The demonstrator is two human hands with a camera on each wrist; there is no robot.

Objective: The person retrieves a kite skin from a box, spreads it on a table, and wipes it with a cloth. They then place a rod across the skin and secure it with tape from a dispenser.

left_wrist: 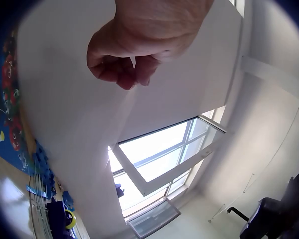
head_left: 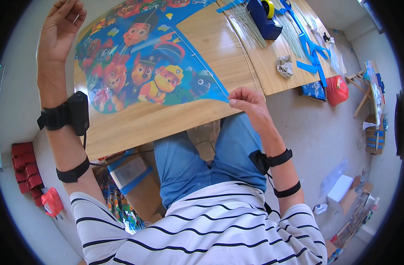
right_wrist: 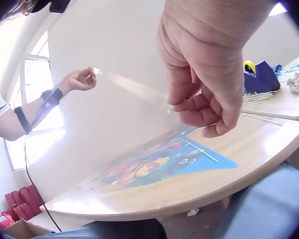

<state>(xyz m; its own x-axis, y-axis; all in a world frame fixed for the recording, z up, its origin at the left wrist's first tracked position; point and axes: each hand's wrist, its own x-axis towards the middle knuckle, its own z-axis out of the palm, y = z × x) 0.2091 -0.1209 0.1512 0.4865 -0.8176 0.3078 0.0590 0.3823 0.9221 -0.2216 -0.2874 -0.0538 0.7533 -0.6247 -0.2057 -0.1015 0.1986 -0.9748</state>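
Note:
A clear strip of tape (right_wrist: 132, 88) is stretched through the air between my two hands. My left hand (head_left: 68, 17) is raised high at the left and pinches one end; it also shows in the left wrist view (left_wrist: 125, 73) and far off in the right wrist view (right_wrist: 84, 78). My right hand (head_left: 242, 98) pinches the other end (right_wrist: 177, 105) just over the near right tip of a blue kite. The kite (head_left: 144, 66) is printed with cartoon dogs and lies flat on the wooden table (head_left: 211, 48); it appears again under my right hand (right_wrist: 159, 162).
A blue tape dispenser (head_left: 264, 17) stands at the table's far side beside a bundle of thin sticks (head_left: 246, 22), blue ribbon strips (head_left: 312, 48) and crumpled paper (head_left: 284, 66). Boxes (head_left: 131, 172) sit under the table by my knees. A red bag (head_left: 337, 88) lies on the floor.

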